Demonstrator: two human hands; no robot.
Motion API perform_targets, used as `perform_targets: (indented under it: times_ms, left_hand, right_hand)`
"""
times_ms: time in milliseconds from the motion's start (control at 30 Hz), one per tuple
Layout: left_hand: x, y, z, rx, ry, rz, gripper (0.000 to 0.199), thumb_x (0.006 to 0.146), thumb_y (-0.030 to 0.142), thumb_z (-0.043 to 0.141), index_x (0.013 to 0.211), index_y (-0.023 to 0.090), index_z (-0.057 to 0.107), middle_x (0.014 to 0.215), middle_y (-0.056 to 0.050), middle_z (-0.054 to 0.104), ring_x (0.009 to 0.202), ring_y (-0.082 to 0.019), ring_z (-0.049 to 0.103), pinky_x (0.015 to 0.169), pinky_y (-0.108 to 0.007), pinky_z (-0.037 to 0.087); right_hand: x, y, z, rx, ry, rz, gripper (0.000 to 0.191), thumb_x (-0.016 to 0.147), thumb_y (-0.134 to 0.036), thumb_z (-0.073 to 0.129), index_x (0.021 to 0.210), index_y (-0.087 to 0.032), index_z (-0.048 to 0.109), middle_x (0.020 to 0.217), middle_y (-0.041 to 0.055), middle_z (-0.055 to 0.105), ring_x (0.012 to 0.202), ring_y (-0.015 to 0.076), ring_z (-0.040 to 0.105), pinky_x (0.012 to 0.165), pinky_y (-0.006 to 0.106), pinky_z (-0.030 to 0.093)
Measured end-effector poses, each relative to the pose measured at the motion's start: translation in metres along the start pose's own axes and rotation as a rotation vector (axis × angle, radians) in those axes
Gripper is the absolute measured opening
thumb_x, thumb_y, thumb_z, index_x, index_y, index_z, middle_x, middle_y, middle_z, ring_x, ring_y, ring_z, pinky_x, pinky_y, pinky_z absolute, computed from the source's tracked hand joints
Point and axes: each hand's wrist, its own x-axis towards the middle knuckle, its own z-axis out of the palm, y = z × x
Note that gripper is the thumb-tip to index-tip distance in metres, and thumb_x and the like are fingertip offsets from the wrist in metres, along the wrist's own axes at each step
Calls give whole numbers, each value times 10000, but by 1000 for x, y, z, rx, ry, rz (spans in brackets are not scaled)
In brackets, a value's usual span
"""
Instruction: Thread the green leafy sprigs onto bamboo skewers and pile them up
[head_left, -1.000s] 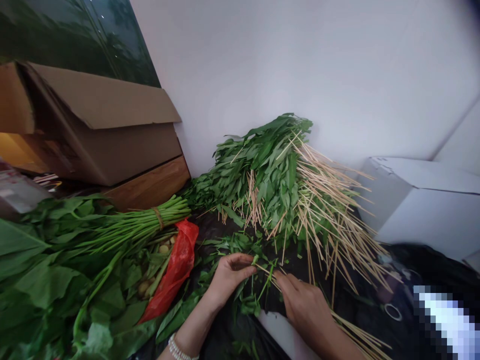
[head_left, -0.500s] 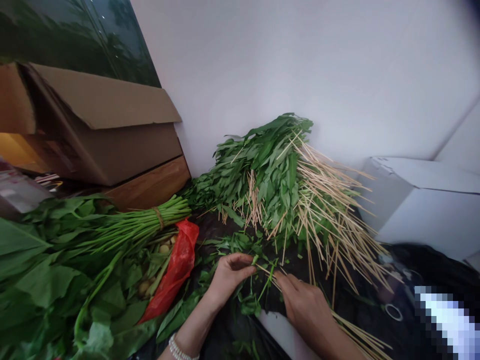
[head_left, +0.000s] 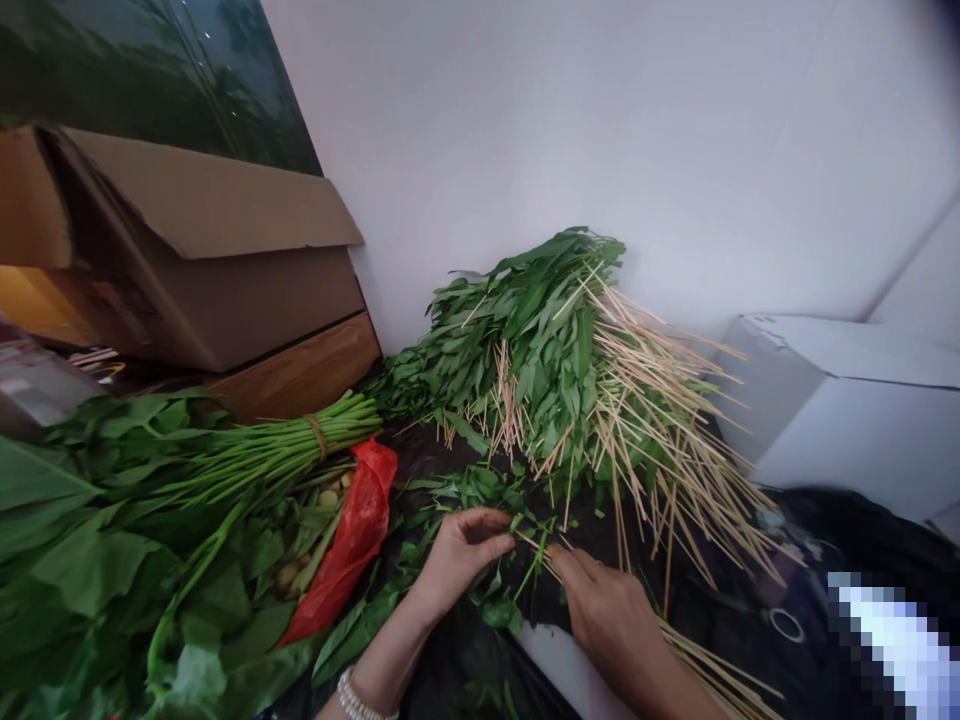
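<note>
My left hand [head_left: 466,562] pinches at the left end of a thin bamboo skewer [head_left: 528,540], where a bit of green leaf or stem shows by the fingertips. Fingers of my right hand [head_left: 611,605] are closed round the same skewer farther right; their tips are partly hidden. A green stem [head_left: 537,562] with leaves hangs across the skewer between both hands. Below and behind lie loose green leaves [head_left: 480,485] on black plastic. Under my right forearm, a bundle of bare skewers [head_left: 724,672] sticks out.
Beyond my hands, leafy greens [head_left: 517,320] on skewers [head_left: 675,440] are heaped against the white wall. To the left lie a tied bunch of stems [head_left: 285,445], a red plastic bag [head_left: 349,550] and a cardboard box [head_left: 247,300]. A white box [head_left: 847,420] stands right.
My left fingertips have shifted very slightly to the right along the skewer, and the green bit at them shows less. My right hand stays almost in place.
</note>
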Motion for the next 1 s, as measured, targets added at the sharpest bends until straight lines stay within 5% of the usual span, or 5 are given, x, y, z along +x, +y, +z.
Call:
perform_targets:
  times_ms: [367, 700, 800, 867, 1000]
  left_hand:
    - [-4, 4, 0, -82, -59, -76, 222, 614, 292, 842, 705, 128, 724, 622, -18, 711, 592, -105, 616, 656, -210, 468]
    - [-7, -2, 12, -18, -183, -113, 241, 551, 312, 866, 683, 144, 752, 617, -8, 700, 563, -98, 585, 615, -204, 459]
    - [-5, 3, 6, 101, -204, -41, 274, 639, 396, 803, 742, 145, 765, 662, -34, 719, 606, -128, 609, 631, -222, 467]
    - [0, 9, -7, 219, -85, 48, 336, 738, 464, 701, 782, 137, 765, 708, -62, 731, 652, -158, 630, 640, -239, 475]
    - [10, 16, -43, 410, 372, 184, 388, 813, 483, 571, 853, 131, 729, 790, -76, 733, 695, -193, 645, 634, -263, 489]
  right_hand:
    - [0, -4, -1, 98, 34, -36, 370, 811, 4, 333, 1060, -149, 558, 809, 59, 692, 738, 189, 697, 629, 258, 505]
    - [-5, -9, 8, 75, 7, -45, 403, 753, 14, 379, 1074, -194, 504, 825, 29, 683, 659, 174, 667, 588, 254, 450]
    - [-3, -8, 6, 38, 33, -64, 367, 767, 8, 370, 1042, -191, 510, 766, 19, 666, 611, 162, 643, 565, 252, 416]
    - [-1, -6, 3, 8, 80, -75, 345, 787, 3, 356, 1032, -184, 514, 718, 11, 648, 553, 151, 615, 541, 256, 384]
    - [0, 1, 2, -15, 145, -61, 309, 849, -27, 324, 1033, -183, 518, 695, 4, 630, 496, 146, 571, 528, 276, 341]
